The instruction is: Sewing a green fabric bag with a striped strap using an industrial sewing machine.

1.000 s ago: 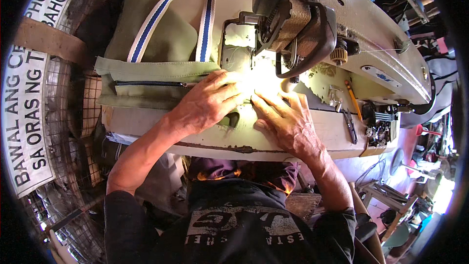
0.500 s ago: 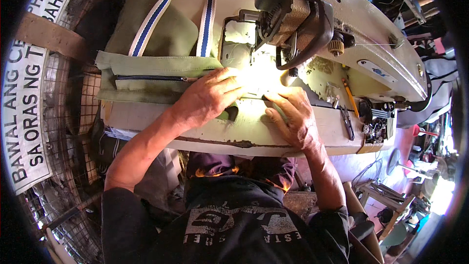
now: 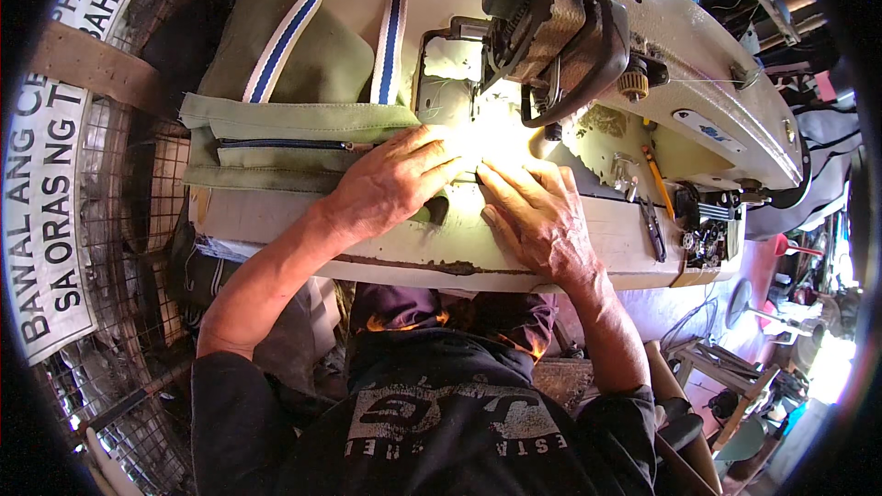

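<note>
An olive-green cloth bag [image 3: 303, 118] lies at the left of the sewing table, with a dark zipper [image 3: 276, 144] along its front and a white-and-blue striped strap handle [image 3: 397, 46]. My left hand [image 3: 390, 186] grips the bag's right end, fingers bent together over the cloth. My right hand [image 3: 542, 220] rests palm down beside it, fingers stretched out and thumb apart. Both hands' fingertips reach into bright glare below the sewing machine's head [image 3: 556, 46], which hides the cloth's edge and the needle area.
The sewing machine's arm [image 3: 698, 83] spans the upper right. On the table's right lie a yellow-orange pencil-like stick [image 3: 659, 184], a dark slim tool [image 3: 653, 231] and a bobbin-winder-like mechanism [image 3: 712, 231]. Wire mesh [image 3: 119, 202] with a printed sign [image 3: 55, 230] stands on the left.
My right hand has shifted slightly left, closer to my left hand, and its fingers are straighter. My left hand and the bag look nearly unmoved.
</note>
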